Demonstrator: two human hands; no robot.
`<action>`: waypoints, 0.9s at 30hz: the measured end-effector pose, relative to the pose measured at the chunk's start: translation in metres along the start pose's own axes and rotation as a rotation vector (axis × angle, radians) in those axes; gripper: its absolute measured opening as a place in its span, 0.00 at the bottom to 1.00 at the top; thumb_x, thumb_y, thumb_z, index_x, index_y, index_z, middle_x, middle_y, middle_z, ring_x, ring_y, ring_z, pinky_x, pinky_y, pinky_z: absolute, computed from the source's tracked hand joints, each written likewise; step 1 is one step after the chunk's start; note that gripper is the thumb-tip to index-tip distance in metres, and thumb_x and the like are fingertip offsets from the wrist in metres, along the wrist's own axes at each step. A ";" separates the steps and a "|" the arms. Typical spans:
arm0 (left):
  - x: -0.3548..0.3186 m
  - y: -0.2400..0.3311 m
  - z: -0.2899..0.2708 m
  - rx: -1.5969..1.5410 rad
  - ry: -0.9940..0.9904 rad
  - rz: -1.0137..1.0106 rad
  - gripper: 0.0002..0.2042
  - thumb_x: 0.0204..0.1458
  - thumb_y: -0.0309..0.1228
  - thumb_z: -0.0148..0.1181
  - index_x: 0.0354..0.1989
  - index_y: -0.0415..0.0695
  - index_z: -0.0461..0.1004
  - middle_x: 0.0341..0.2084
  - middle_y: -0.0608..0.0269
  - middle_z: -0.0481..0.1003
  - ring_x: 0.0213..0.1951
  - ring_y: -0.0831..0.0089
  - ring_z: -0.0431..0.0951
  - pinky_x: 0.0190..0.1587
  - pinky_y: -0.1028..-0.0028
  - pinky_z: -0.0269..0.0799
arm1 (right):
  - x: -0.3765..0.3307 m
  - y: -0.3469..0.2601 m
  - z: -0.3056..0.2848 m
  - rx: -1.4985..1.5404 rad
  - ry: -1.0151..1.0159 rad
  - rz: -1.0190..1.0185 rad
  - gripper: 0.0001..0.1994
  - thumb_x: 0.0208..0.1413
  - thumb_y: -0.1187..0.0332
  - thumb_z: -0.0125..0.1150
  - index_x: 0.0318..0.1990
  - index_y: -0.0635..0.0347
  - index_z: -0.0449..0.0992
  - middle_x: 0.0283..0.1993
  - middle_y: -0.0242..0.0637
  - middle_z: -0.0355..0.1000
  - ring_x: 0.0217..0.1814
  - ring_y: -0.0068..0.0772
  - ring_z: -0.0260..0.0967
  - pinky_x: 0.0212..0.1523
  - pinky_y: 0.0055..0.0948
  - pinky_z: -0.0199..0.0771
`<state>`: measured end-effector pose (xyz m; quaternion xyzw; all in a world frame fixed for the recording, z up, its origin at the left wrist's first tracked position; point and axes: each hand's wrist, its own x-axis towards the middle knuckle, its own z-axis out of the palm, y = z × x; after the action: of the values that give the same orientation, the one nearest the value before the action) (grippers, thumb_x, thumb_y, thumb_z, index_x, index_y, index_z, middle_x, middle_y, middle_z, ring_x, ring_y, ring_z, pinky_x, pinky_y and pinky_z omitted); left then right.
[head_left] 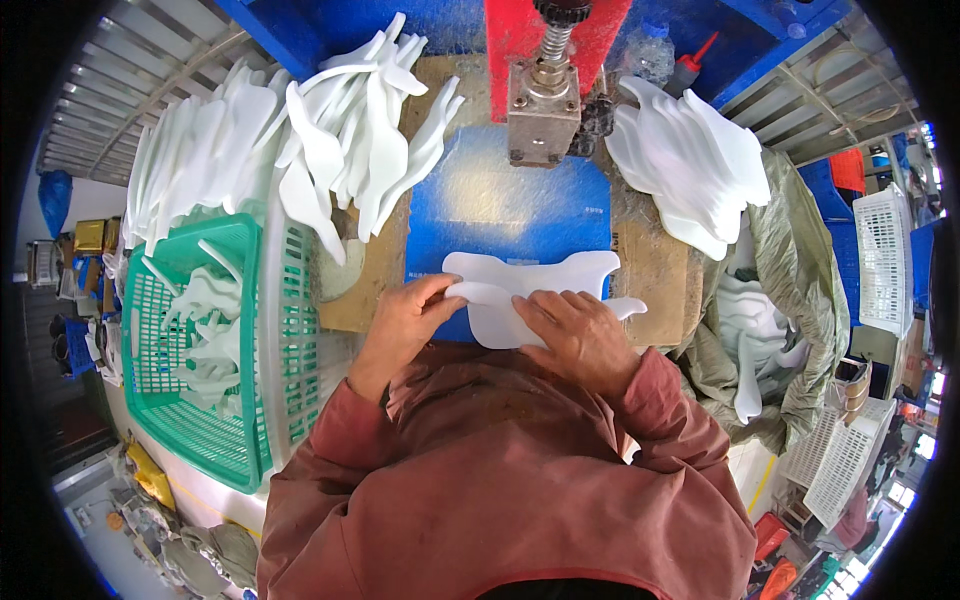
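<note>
At the near edge of the flat blue sheet, your left hand pinches a smooth, wavy-edged white piece by its left end; your right hand grips its middle, fingers bent.

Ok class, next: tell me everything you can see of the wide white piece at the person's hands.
The wide white piece looks like smooth, thin plastic with a wavy outline, its two upper corners flaring outward. A narrower white strip crosses it; whether that is separate or part of it cannot be told. The piece sits broadside over the near part of the blue sheet. The right hand overlaps its lower right area; the left hand pinches the strip's left end.
</note>
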<state>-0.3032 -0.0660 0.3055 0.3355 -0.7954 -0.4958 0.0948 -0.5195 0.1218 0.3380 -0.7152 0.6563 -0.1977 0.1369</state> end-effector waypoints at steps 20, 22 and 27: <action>0.042 -0.039 0.028 0.389 0.332 0.288 0.11 0.49 0.24 0.72 0.42 0.41 0.86 0.40 0.58 0.79 0.42 0.57 0.80 0.46 0.62 0.78 | 0.040 0.031 0.031 -0.003 -0.108 0.040 0.25 0.54 0.63 0.71 0.59 0.59 0.76 0.51 0.41 0.70 0.48 0.44 0.75 0.50 0.42 0.77; 0.043 -0.041 0.027 0.384 0.317 0.274 0.10 0.49 0.25 0.72 0.41 0.40 0.86 0.39 0.58 0.79 0.42 0.56 0.80 0.46 0.61 0.78 | 0.040 0.032 0.032 -0.018 -0.103 0.050 0.24 0.54 0.62 0.71 0.59 0.58 0.76 0.50 0.40 0.70 0.48 0.44 0.75 0.50 0.42 0.78; 0.046 -0.042 0.023 0.370 0.242 0.181 0.09 0.50 0.26 0.72 0.40 0.40 0.85 0.38 0.56 0.80 0.42 0.53 0.80 0.46 0.58 0.76 | 0.045 0.037 0.035 -0.018 -0.057 0.046 0.22 0.51 0.62 0.72 0.53 0.58 0.79 0.45 0.42 0.69 0.45 0.45 0.75 0.45 0.44 0.76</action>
<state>-0.3309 -0.0904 0.2503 0.3313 -0.8824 -0.2871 0.1706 -0.5335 0.0714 0.2949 -0.7066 0.6700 -0.1681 0.1535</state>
